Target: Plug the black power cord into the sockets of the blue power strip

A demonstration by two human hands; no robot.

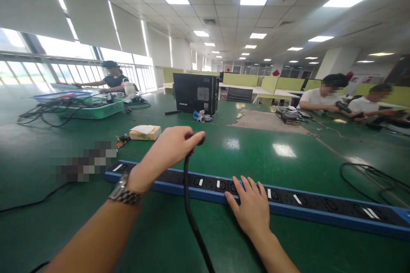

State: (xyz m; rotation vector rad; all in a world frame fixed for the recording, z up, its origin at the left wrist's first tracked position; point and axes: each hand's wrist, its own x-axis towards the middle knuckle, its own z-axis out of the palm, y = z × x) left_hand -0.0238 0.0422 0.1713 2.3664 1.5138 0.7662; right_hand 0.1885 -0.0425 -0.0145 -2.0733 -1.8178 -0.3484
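A long power strip [283, 195] with a blue frame and black sockets lies across the green table, white stickers beside several sockets. My left hand [171, 147], with a metal watch at the wrist, is raised over the strip's left part. Its fingers are closed around the plug end of a thick black power cord [188, 209], which hangs down toward the table's near edge. The plug's face is mostly hidden by the fingers. My right hand [251, 204] rests on the middle of the strip, fingers spread over the sockets and thumb at the near side.
A green basket [96, 112] of cables stands at the left, a tissue pack [145, 132] nearer. Farther back are a black computer case [195, 92] and gloves [202, 115]. Loose black cables [368, 170] lie at right. Several people sit around the table.
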